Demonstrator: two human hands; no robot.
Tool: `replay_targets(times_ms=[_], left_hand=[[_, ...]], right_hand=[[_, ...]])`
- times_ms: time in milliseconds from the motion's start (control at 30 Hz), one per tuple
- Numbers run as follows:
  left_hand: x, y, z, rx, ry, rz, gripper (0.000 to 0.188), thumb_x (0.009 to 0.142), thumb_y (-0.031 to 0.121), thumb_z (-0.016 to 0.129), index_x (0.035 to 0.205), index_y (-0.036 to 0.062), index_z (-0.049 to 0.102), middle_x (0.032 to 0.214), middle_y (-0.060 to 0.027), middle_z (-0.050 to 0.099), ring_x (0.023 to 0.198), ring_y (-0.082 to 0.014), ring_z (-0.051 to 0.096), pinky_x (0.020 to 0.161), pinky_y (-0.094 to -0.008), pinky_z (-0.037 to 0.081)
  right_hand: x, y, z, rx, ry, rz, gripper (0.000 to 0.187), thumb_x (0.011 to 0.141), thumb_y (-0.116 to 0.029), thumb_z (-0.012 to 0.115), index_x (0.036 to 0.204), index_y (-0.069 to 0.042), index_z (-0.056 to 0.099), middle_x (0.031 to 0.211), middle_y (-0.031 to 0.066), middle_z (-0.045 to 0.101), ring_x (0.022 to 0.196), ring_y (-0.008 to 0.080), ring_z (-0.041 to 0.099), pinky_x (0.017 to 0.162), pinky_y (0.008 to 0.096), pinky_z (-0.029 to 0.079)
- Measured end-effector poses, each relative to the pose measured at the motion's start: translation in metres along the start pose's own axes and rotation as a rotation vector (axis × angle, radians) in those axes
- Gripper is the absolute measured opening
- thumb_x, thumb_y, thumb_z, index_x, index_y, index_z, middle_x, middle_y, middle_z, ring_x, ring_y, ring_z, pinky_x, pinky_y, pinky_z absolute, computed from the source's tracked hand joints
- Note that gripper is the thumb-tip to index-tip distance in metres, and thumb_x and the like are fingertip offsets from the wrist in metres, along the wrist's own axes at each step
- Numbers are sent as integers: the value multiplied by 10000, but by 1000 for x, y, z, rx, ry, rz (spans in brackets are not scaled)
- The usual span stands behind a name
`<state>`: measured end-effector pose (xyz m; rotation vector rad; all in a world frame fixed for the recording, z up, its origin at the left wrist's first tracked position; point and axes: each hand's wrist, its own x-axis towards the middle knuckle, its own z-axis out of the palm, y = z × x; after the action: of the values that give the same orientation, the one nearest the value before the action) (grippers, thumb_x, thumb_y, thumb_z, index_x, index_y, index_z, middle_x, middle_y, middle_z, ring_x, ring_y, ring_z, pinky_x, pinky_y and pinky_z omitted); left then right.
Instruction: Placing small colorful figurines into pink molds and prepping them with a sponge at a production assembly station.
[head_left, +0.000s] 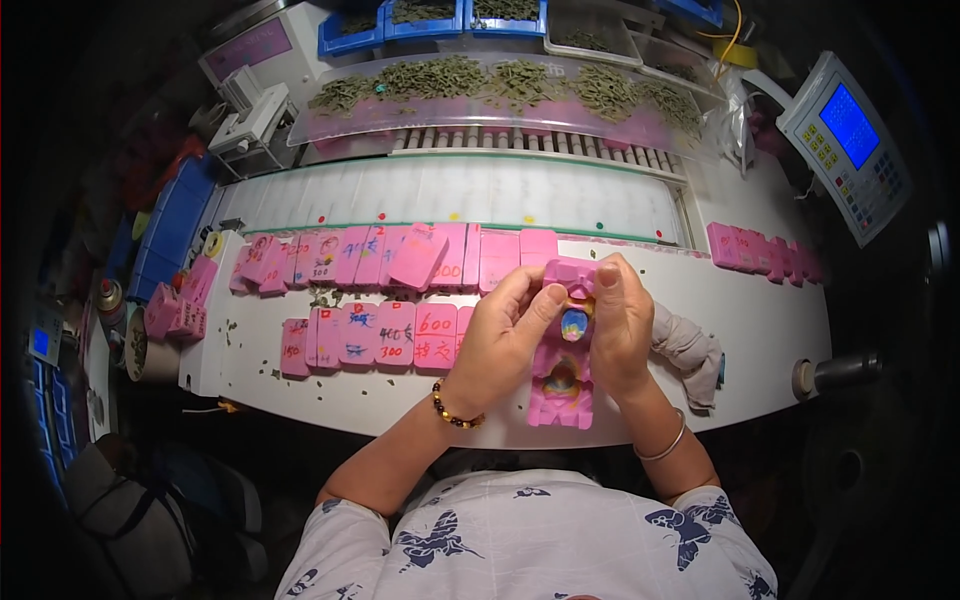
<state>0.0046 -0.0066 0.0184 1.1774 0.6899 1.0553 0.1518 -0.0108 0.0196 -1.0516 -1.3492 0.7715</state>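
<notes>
Both my hands are wrapped around a pink mold [548, 405], held lengthwise above the front of the white table. My left hand [505, 340] grips its left side, thumb pressed near the upper end. On the opposite side, my right hand [622, 340] closes over the edge with its thumb pointing up. Two hollows face up: the upper one shows a blue and whitish patch [575, 324] with yellow around it, and the lower one has a dark centre with yellowish staining. Whether the blue patch is a loose piece or colour on the mold, I cannot tell. My palms hide the mold's sides.
Rows of pink blocks with handwriting [395, 335] stand to the left. More pink blocks [765, 252] sit at right. A crumpled cloth [685, 350] lies beside my right hand. Behind are a pale conveyor belt [450, 195], a clear tray of green pieces [345, 125] and a control panel [850, 145].
</notes>
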Motion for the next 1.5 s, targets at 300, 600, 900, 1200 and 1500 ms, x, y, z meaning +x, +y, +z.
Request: replay_targets(times_ms=[300, 600, 900, 1200, 1500], left_hand=[[7, 3, -6, -79, 97, -9, 299, 1029, 175, 503, 1237, -39, 535, 1078, -61, 639, 944, -65, 601, 820, -221, 496], [7, 11, -8, 123, 209, 302, 314, 1021, 160, 516, 1265, -38, 519, 1060, -83, 661, 935, -105, 631, 819, -248, 518], [10, 21, -11, -118, 194, 218, 345, 1015, 198, 527, 1270, -33, 508, 1093, -108, 662, 996, -151, 650, 869, -290, 535], [-4, 21, -1, 133, 104, 341, 351, 984, 99, 565, 1306, -29, 502, 1060, -91, 667, 925, -124, 647, 812, -278, 541], [1, 14, -9, 503, 65, 556, 371, 914, 36, 635, 1272, -6, 546, 994, -145, 689, 855, -187, 687, 744, -294, 552]], right_hand=[[13, 0, -8, 167, -50, 203, 364, 1003, -398, 527, 1024, -35, 534, 994, 48, 552, 899, 83, 468, 784, 241, 400], [-10, -52, -23, -366, -186, -449, 539, 728, -216, 827, 1166, -9, 591, 1084, 140, 592, 967, 253, 537, 804, 340, 443], [-16, -36, -35, -686, -286, -839, 312, 566, -25, 720, 877, -56, 707, 917, 25, 637, 825, 212, 550, 680, 297, 472], [-17, -23, -36, -722, -158, -910, 324, 643, 55, 774, 889, -114, 650, 919, 14, 597, 831, 217, 551, 707, 297, 456], [-14, -27, -42, -734, -152, -926, 317, 665, 42, 769, 889, -128, 624, 907, 16, 585, 832, 224, 550, 693, 317, 452]])
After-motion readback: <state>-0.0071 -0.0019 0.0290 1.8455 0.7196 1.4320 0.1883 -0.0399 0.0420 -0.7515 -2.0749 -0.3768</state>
